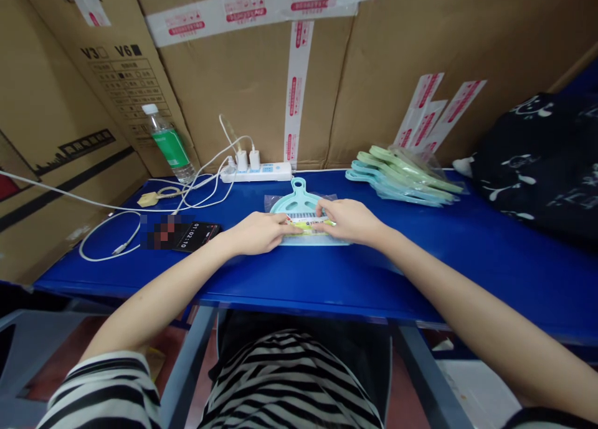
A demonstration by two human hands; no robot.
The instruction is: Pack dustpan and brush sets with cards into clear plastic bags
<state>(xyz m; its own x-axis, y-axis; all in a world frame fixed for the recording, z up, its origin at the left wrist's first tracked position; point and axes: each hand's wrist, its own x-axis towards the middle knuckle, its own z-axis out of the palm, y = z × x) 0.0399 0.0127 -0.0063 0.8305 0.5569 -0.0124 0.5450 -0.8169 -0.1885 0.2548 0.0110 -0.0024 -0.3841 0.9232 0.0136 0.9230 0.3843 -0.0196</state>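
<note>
Dustpan (313, 238), light blue, lies flat on the blue table (299, 279), between both hands. It's my reference for every place below.

Room: a strip of table runs from the dustpan's straight edge to the table's near edge. A wider stretch runs to its right. Behind it, the cardboard wall (247, 80) bounds the table, with the power strip (266, 172) behind and slightly left, near the handle. Pile of blue and green bagged pieces (406, 180) sits behind right, well apart. Phone (199, 236) and white cable (116, 207) limit the left side; bottle (170, 144) stands farther back left.

Hard to see: fingers and label (306, 225) cover the dustpan's middle; clear film shows at its sides, but how far it wraps is unclear. Label print unreadable. Phone partly under a blurred patch. Dark printed bag (542, 161), far right, is cut off by the frame.

Orientation: handle points away from the person, straight edge toward them. Label's long axis runs left-right.

Left hand (261, 233): fingers drawn together at label's left end. Right hand (348, 220): index bent, thumb at label's right end. Can't tell pinch from press on either.
</note>
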